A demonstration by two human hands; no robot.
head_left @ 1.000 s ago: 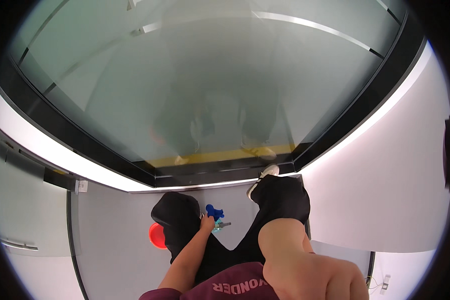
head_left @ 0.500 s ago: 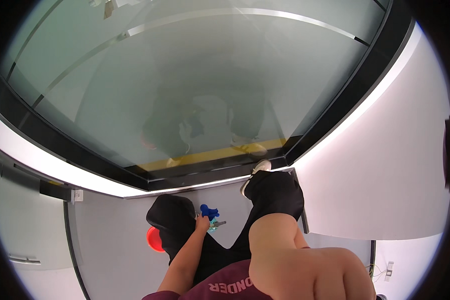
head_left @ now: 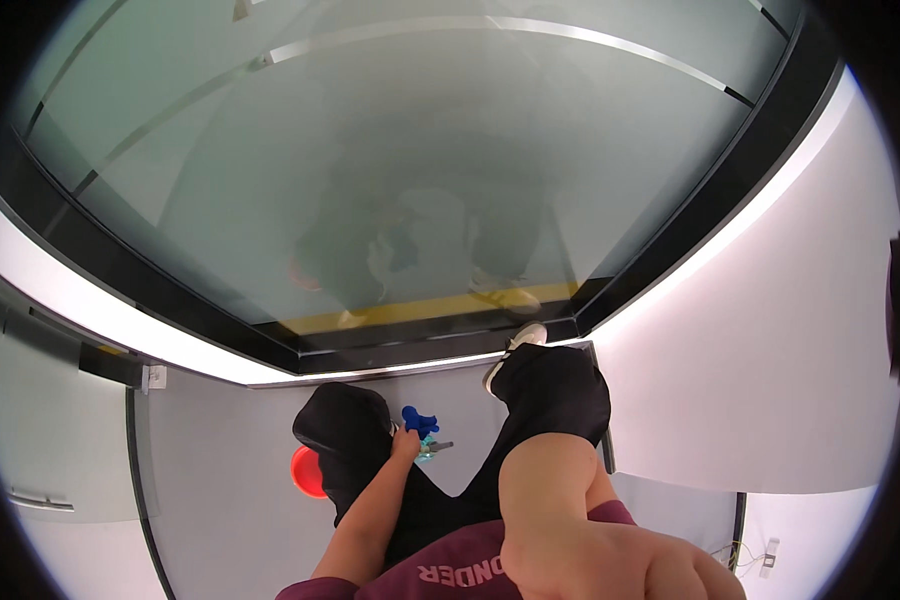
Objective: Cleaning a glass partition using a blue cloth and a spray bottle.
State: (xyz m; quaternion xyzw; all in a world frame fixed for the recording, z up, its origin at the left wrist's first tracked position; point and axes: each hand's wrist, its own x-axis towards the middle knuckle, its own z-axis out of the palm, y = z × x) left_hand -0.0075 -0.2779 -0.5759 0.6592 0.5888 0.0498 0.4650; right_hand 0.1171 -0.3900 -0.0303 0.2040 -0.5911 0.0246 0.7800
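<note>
My left hand [head_left: 406, 442] is low between my knees, its fingers closed on a small bright-blue knobbly thing [head_left: 419, 420] whose kind I cannot make out. Right below that is a translucent teal thing [head_left: 426, 450] with a grey bar-like part [head_left: 441, 446] pointing right; whether the hand holds this too is unclear. Close to the camera looms my right hand [head_left: 620, 560], raised at the lower right with bent fingers. Its fingertips are cut off by the lower edge, and anything they grip is hidden.
A red bucket [head_left: 308, 472] stands on the grey floor [head_left: 230, 450], left of my left leg. Ahead rises a frosted glass panel [head_left: 450, 180] in a black frame, faintly reflecting me. A curved white surface [head_left: 740, 330] borders the right side.
My right hand has sunk slightly toward the lower edge, so less of its fingers shows. The left hand keeps its place at the blue thing. The whole view has shifted slightly.
</note>
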